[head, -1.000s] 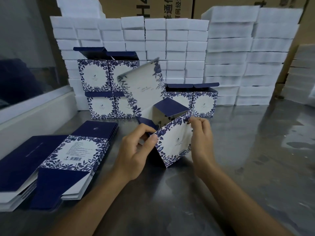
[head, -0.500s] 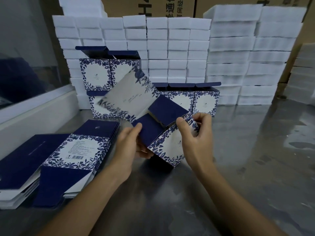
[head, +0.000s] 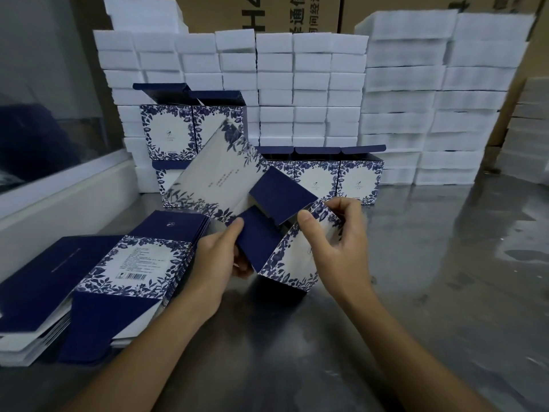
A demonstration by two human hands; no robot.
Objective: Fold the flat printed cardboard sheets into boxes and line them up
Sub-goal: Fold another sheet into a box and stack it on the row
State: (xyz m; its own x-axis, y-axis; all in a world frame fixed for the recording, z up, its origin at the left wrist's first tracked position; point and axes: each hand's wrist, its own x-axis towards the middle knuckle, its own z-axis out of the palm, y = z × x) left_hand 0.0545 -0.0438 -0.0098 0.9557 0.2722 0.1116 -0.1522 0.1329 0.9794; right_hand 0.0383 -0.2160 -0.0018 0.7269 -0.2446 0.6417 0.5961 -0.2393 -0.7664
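A grey metal worktop fills the lower frame, shiny and smeared, with its widest bare stretch at the right and along the bottom edge. Across the top, stacks of white foam blocks stand as a wall in front of brown cartons. Before them the folded boxes are lined up at centre, with more stacked two high at upper centre-left. At left, a white ledge borders the worktop under a glass pane, and the flat sheets lie piled at lower left. At centre, the half-folded box is tilted above the worktop. The left hand pinches its navy flap; the right hand pinches a floral panel.
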